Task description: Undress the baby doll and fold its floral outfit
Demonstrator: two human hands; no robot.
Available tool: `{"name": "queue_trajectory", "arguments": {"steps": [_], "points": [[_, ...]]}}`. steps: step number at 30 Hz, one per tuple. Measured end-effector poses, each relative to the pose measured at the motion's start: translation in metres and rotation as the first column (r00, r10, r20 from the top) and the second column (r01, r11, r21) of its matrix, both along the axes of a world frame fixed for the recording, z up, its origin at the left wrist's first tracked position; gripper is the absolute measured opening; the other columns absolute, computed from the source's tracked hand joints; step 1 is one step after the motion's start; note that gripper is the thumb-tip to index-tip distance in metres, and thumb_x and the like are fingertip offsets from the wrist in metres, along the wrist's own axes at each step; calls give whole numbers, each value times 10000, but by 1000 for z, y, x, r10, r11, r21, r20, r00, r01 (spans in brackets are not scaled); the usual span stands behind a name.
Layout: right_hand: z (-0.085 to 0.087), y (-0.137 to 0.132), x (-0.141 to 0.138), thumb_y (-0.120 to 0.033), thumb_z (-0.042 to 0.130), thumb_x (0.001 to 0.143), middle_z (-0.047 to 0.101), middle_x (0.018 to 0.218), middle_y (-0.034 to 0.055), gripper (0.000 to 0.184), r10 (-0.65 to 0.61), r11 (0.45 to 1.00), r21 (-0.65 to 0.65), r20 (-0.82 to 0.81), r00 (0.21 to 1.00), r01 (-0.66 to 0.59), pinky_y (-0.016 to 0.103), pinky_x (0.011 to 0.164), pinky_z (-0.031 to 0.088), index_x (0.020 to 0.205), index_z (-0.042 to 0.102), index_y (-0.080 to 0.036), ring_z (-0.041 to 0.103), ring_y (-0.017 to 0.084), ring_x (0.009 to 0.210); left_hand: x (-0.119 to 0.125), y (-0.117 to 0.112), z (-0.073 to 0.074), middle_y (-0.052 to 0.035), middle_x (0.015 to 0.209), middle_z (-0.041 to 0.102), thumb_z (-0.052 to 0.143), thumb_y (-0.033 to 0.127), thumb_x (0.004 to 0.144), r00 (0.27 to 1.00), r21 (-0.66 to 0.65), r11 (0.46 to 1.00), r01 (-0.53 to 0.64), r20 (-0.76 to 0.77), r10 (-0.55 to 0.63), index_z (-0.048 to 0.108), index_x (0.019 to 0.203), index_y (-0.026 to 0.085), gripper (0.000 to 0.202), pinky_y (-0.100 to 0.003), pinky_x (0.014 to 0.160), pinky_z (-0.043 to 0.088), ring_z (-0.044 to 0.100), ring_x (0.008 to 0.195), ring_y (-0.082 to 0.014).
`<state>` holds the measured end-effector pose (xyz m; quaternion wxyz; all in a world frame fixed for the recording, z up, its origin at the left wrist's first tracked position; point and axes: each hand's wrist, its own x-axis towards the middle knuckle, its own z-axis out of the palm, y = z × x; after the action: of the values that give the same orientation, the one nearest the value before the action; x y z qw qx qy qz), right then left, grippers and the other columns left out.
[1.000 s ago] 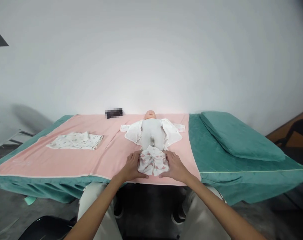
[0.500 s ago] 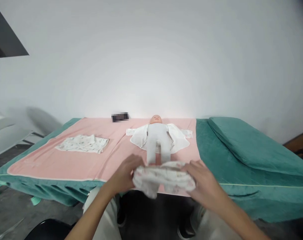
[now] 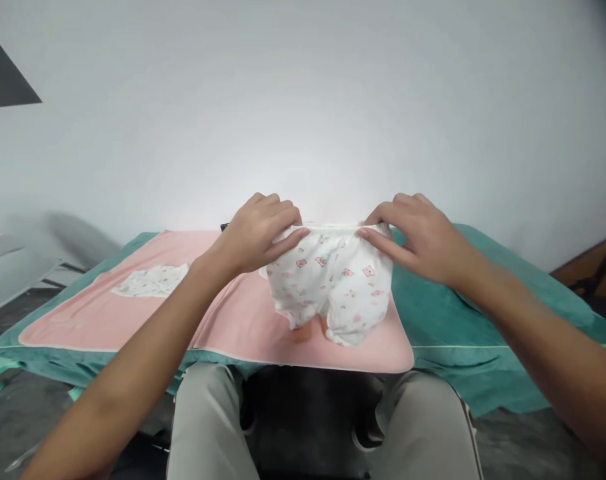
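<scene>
Baby shorts (image 3: 333, 277), white with small pink and yellow prints, hang upright and spread wide before me. At the left end of the waistband, my left hand (image 3: 263, 233) pinches the cloth between thumb and fingers. My right hand (image 3: 413, 239) grips the other end the same way. Behind the shorts lies a baby doll on its back, mostly hidden; its lower legs (image 3: 303, 332) show under the hems. The doll's head and white top are covered by the shorts and my hands.
A pink blanket (image 3: 247, 327) covers part of the green bed (image 3: 447, 363). On its left part lies a folded white printed garment (image 3: 150, 280), partly behind my left forearm. A green pillow (image 3: 527, 287) is at the right. The wall (image 3: 303, 120) stands behind the bed.
The shorts have risen and moved away from me, opening from a bunched shape into a spread one. Both hands moved up with them, and the doll's body is now covered from view.
</scene>
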<state>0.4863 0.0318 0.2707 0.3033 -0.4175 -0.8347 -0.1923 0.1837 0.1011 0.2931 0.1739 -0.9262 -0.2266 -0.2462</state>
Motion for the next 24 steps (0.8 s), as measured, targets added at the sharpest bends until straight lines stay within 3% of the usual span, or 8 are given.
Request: {"name": "queue_trajectory", "arguments": {"steps": [6,9,11,14,17,20,24], "points": [[6,-11,1,-420,488,1046,651,927,30,281,28,999,39,-43,999,-26,400,865,412,1214,593,-220,581,195,806,2,-7,12,-31,818,581,441,482,1058,996,-2,998,-61,66,61,627,991,180,361,-385,869,440,562,813,-207],[15,-13,10,-348,463,1024,661,976,28,293,134,991,-49,155,979,-127,391,848,420,1256,606,-242,582,200,868,4,-11,21,-27,862,602,500,476,1024,994,-70,991,-111,17,112,618,1180,174,359,-393,890,446,589,855,-219],[19,-10,16,-285,395,1042,683,1044,27,313,194,981,-89,306,932,-175,374,817,422,1237,639,-261,577,202,910,7,-13,30,-23,839,610,510,487,1001,978,-153,969,-196,-101,182,619,1246,167,418,-388,869,442,604,842,-225],[24,-9,18,-144,309,1068,707,1080,53,394,216,975,-47,464,859,-219,370,797,428,1265,642,-218,581,206,919,14,-16,45,-36,796,637,502,490,964,923,-308,897,-319,-317,219,707,1061,183,382,-333,752,416,592,733,-200],[30,-21,11,-63,338,1062,717,1005,66,394,210,961,37,550,808,-275,365,771,426,1331,601,-179,592,210,893,20,-22,60,-45,741,648,556,425,887,900,-397,848,-352,-393,190,691,804,205,271,-329,646,353,552,643,-186],[39,-39,0,-60,420,1049,723,1046,53,338,238,925,124,549,801,-360,358,769,441,1279,614,-213,608,205,910,24,-24,69,-47,766,656,573,391,864,932,-463,851,-247,-353,79,686,787,215,222,-343,653,353,563,670,-195],[53,-54,-14,-156,554,1022,703,1140,51,158,305,892,162,471,827,-421,381,823,475,1111,656,-238,628,219,976,27,-20,71,-94,1092,672,545,405,921,971,-425,902,75,-175,-163,710,949,203,262,-349,830,427,600,950,-236]]}}
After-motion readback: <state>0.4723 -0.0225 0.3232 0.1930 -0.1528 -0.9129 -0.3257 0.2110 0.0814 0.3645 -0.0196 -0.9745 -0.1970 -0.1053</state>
